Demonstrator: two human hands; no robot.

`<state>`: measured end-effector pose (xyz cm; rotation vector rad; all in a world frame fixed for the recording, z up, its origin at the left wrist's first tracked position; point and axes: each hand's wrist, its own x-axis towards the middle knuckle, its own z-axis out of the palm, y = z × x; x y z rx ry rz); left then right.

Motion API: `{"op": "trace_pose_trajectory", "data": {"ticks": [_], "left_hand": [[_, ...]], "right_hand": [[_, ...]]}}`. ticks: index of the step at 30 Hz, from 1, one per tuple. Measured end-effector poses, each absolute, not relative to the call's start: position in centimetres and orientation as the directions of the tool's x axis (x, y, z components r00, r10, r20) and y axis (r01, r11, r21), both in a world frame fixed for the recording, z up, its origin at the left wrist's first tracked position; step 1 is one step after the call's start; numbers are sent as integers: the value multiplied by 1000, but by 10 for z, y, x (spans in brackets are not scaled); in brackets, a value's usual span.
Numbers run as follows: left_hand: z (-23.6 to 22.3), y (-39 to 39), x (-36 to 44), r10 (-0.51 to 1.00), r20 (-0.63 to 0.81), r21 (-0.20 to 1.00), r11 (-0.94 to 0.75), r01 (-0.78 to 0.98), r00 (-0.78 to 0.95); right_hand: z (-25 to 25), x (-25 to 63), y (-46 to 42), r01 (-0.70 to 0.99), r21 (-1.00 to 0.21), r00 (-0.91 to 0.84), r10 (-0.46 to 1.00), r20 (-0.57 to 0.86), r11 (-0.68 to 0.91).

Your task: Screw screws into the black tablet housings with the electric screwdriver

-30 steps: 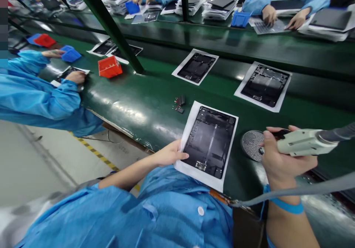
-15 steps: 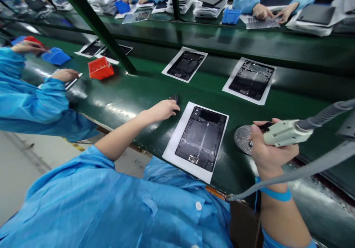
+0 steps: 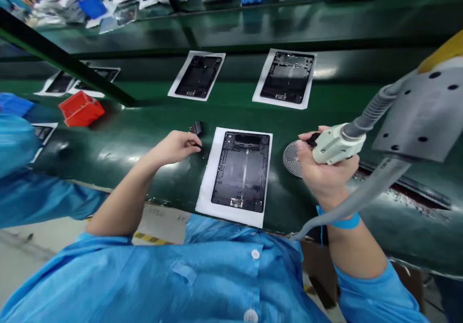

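Note:
An open dark tablet chassis (image 3: 241, 168) lies on a white sheet (image 3: 209, 183) on the green conveyor belt right in front of me. My left hand (image 3: 176, 146) rests on the belt just left of the sheet, its fingers pinched on a small black part (image 3: 196, 128) from the little pile there. To the right of the chassis, my right hand (image 3: 323, 171) is closed round a pale powered screwdriver (image 3: 337, 143) with a grey hose. Its tip hovers over a round perforated metal disc (image 3: 292, 159).
Two more chassis on white sheets (image 3: 198, 75) (image 3: 287, 77) lie farther along the belt. A red bin (image 3: 81, 108) stands at the left beside a dark slanted post (image 3: 65, 60). A co-worker's blue sleeve (image 3: 21, 168) is at far left. A grey bracket (image 3: 423, 111) hangs at right.
My left hand left the sheet's near corner and reached up-left to the small black parts. The view swung so the chassis now lies straight in front. The right hand kept holding the screwdriver.

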<state>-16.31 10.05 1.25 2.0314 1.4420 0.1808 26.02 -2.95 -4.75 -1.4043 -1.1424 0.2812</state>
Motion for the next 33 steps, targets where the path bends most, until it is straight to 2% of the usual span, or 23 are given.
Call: {"op": "trace_pose_trajectory", "data": {"ticks": [2, 5, 7, 9, 12, 18, 27, 30, 33], "left_hand": [[26, 97, -157, 927, -203, 565, -153, 811, 317], [40, 92, -128, 954, -173, 740, -38, 671, 246], [38, 93, -93, 937, -166, 856, -19, 517, 308], [26, 100, -51, 889, -111, 886, -115, 449, 445], [-4, 119, 9, 803, -29, 837, -306, 453, 595], [-61, 140, 52, 771, 112, 691, -514, 509, 627], [-78, 122, 47, 719, 213, 488, -665, 566, 661], [-77, 123, 48, 724, 202, 475, -661, 581, 659], [-77, 126, 51, 737, 198, 496, -644, 583, 646]], "right_hand": [[-49, 262, -29, 452, -854, 475, 741, 474, 257], [-50, 262, -27, 467, -837, 465, 727, 506, 284], [-51, 262, -26, 481, -831, 463, 724, 512, 280], [-52, 262, -24, 494, -826, 461, 724, 513, 271], [-52, 263, -21, 508, -813, 459, 709, 536, 286], [-49, 267, -17, 471, -808, 455, 686, 567, 355], [-50, 269, -15, 449, -803, 465, 665, 584, 391], [-42, 265, -9, 395, -808, 494, 640, 588, 436], [-32, 263, 4, 307, -840, 608, 587, 534, 447]]}}
